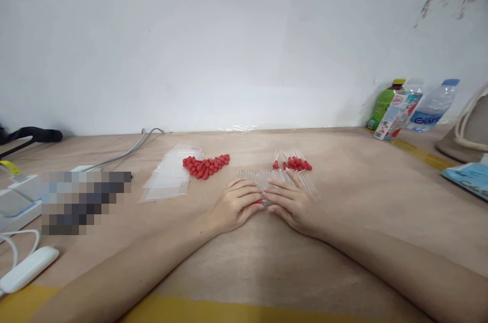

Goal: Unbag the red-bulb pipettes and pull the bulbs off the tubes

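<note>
My left hand (241, 202) is closed, with a red rubber bulb (258, 202) showing between its thumb and fingers. Close beside it, my right hand (292, 203) is pinched on a clear dropper tube (266, 202), mostly covered by the fingers. Just beyond both hands lies a row of clear tubes (251, 175), partly hidden by them. Behind the right hand rests a group of droppers with red bulbs fitted (299, 163). A pile of loose red bulbs (206, 166) sits farther left, touching several clear plastic bags (168, 175).
At the left are a white power strip (23, 211), grey cable (129, 152), white plug-like piece (30, 268) and a pixelated patch. Bottles (430, 109) stand at the back right, near a blue packet (467, 178) and a grey bag (468, 125). A white wall closes the back.
</note>
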Tool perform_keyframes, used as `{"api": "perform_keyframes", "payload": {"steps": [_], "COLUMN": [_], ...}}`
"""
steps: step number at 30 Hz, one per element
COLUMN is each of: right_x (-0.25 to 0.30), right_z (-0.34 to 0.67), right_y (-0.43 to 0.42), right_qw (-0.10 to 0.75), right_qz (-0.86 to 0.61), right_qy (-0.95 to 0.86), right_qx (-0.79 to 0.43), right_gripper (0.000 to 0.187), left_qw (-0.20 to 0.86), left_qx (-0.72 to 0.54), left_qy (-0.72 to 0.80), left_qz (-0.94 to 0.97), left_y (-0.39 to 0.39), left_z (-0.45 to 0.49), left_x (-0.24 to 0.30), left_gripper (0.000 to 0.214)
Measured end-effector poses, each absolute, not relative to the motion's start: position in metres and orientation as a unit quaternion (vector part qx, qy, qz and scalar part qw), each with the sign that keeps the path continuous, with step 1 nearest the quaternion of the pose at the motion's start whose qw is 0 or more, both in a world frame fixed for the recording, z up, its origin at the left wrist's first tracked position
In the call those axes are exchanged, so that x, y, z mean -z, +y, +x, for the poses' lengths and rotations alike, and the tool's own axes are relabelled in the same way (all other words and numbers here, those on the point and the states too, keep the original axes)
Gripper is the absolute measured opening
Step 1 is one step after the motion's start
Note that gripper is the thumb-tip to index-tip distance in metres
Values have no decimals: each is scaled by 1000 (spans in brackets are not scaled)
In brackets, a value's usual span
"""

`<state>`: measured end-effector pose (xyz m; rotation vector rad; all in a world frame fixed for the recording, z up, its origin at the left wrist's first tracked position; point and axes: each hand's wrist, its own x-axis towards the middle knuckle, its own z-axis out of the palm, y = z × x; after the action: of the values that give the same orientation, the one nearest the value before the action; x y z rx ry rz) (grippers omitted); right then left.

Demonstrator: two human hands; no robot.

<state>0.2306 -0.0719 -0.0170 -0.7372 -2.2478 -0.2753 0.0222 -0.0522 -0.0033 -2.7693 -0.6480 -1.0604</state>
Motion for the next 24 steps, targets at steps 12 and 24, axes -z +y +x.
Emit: {"api": "perform_keyframes", "payload": {"steps": [12, 24], "right_x": [23, 20], "right_z": [232, 235], "right_y": [-72, -76], "right_qw": [398, 412], "right_qz": [-211, -162], "right_qy": [-887, -886], "right_qx": [101, 139], "right_gripper": [17, 27], "left_qw": [90, 96], "left_qx": [298, 272], "left_qy": [-194, -181], "left_qz": [-930, -940], "left_y": [-61, -65], "left_z": [26, 19], "left_x": [-4, -5], "left_gripper": [17, 16]}}
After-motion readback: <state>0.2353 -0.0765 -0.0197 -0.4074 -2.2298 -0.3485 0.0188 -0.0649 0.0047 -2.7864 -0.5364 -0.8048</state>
